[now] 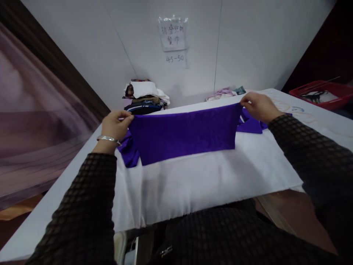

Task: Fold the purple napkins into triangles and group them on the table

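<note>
A purple cloth (184, 134) is stretched between my two hands, its upper edge pulled nearly straight and its lower part hanging down over the white tablecloth. My left hand (114, 127) is closed, pinching the upper left corner between thumb and fingers. At the upper right corner, my right hand (259, 105) pinches the fabric in the same way. Behind the cloth on the left lies a crumpled purple piece (128, 151), and on the right another purple piece (252, 123), partly hidden. Whether these join the held cloth I cannot tell.
White fabric (198, 184) covers the table. A pile of folded clothes (146, 97) stands against the wall at back left, and a smaller heap (222, 94) lies right of it. A red basket (325, 95) sits at far right. Sheer curtain (41, 110) hangs at left.
</note>
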Action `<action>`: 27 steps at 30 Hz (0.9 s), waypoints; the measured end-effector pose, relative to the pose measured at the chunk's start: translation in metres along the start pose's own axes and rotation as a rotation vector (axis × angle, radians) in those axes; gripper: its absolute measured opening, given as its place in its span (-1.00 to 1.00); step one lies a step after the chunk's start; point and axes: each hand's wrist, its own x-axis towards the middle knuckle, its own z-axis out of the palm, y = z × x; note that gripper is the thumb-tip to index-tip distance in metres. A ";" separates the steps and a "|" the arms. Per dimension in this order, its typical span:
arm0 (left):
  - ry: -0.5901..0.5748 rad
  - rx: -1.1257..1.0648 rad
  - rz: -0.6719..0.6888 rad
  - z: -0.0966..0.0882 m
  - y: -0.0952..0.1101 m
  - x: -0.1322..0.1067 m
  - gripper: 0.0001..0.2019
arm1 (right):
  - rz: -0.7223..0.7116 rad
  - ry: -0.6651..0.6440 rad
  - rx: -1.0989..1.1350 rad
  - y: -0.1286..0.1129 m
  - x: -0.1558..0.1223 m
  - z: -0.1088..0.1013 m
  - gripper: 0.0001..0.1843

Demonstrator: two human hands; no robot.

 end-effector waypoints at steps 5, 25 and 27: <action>0.019 -0.021 0.121 -0.033 0.016 -0.021 -0.85 | -0.025 0.121 0.056 -0.007 -0.022 -0.033 -0.74; -0.474 0.202 0.231 0.046 -0.038 -0.254 -0.74 | -0.172 -0.246 0.097 0.003 -0.243 0.078 -0.66; -0.480 0.201 0.241 0.044 -0.036 -0.260 -0.75 | -0.199 -0.229 0.111 0.008 -0.250 0.077 -0.69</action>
